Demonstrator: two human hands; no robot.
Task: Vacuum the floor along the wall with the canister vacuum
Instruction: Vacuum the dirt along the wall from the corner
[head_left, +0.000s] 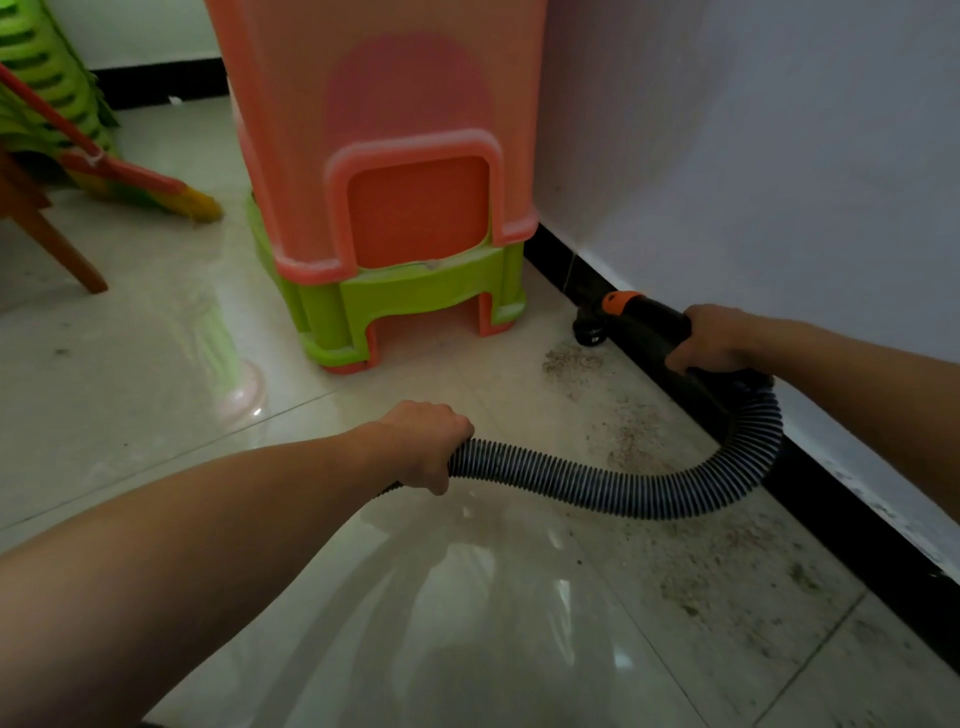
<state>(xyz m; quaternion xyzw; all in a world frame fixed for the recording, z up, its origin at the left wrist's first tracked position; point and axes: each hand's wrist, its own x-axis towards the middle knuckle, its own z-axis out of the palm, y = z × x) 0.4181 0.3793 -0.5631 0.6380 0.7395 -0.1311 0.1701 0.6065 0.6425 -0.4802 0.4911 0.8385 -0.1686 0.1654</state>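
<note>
My right hand (714, 340) grips the black handle (652, 322) of the vacuum wand, which has an orange collar near its front. Its small black nozzle (589, 330) touches the floor right at the black baseboard (831, 525) under the white wall (753, 156). The ribbed grey hose (597, 483) loops back from the handle along the floor to my left hand (426, 447), whose fingers are curled round it. Brown dust and crumbs (571, 364) lie on the pale tiles beside the baseboard, from the nozzle toward the near right. The canister itself is out of view.
A stack of orange and green plastic stools (395, 208) stands against the wall just left of the nozzle. Farther left lie a red-handled broom (130, 171), green plastic chairs (41, 78) and a wooden leg (67, 249). Glossy tiles (156, 389) spread to the left.
</note>
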